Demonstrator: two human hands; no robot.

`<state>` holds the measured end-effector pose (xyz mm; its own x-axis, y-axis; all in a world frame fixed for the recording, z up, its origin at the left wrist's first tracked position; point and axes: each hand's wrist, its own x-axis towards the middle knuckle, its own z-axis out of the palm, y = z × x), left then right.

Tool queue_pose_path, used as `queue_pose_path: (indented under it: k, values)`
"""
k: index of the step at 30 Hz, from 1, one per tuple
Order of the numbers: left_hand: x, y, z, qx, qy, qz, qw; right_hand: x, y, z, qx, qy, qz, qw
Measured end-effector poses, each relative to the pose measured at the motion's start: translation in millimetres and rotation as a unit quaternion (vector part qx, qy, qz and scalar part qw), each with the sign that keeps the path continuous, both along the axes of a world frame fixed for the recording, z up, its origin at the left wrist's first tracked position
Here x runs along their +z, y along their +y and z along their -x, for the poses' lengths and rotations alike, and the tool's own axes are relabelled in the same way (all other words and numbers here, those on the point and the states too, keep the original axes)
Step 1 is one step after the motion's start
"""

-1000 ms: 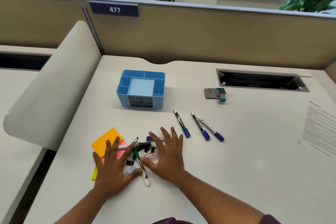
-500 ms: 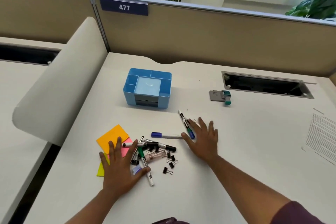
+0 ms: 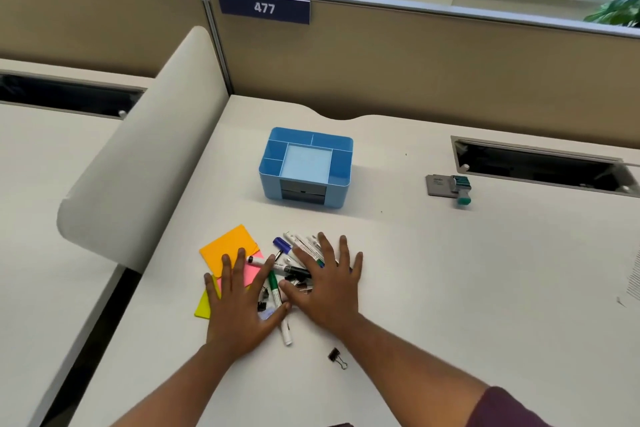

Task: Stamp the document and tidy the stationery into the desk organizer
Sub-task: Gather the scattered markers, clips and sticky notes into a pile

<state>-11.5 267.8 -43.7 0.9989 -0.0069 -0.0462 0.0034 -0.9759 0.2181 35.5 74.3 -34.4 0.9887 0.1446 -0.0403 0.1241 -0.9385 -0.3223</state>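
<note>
Stationery, head view: markers [image 3: 304, 248], binder clips and sticky notes lie gathered in one loose heap on the near-centre of the white desk [image 3: 450, 270], between the person's two hands. Left hand [image 3: 242, 302]: flat, palm down, fingers straight and spread, resting on the pink sticky note [image 3: 252, 271] and the near edge of the heap; it grips nothing. Right hand [image 3: 327, 288]: likewise flat and spread, fingers straight, pressing on the white marker barrels at the right side of the heap; it grips nothing. A green-capped marker [image 3: 277, 298] runs between the two hands, its white end projecting toward the viewer. An orange sticky pad [image 3: 227, 248] lies at the far-left of the heap, a yellow one [image 3: 204, 305] partly under the left hand. One black binder clip [image 3: 336, 356] lies apart from the heap, near the right forearm. Blue desk organizer [image 3: 306, 168]: upright, well beyond the heap, its top compartments showing no contents. Stamp [image 3: 462, 189] with teal body: to the right of the organizer, touching a grey pad [image 3: 438, 184]. Printed document [image 3: 633, 274]: at the right edge, mostly cut off. A partition [image 3: 415, 62] bearing a sign reading 477 [image 3: 265, 7] stands behind the desk.
</note>
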Motion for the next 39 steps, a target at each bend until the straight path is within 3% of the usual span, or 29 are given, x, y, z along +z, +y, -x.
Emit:
queue_pose_path:
  k: [6,11,18,28,33,39]
  values:
    - [0,8,-12,0.018,0.014,0.006,1.000,9,1,-25,0.079,0.030,-0.031,0.996]
    - [2,15,-3,0.053,0.000,0.014,0.999,29,-50,10,0.076,-0.025,-0.078,0.994]
    - [-10,36,12,0.065,0.019,0.028,0.997,5,-92,91,0.169,0.008,0.010,0.986]
    - [-8,20,24,0.065,0.032,0.072,0.995,1,-12,41,0.104,-0.015,-0.025,0.994]
    - [-4,24,26,0.079,0.025,0.070,0.994,2,-20,46,0.084,-0.049,-0.061,0.993]
    - [-8,37,19,0.065,0.030,0.064,0.995,-17,-48,86,0.029,0.025,0.061,0.997]
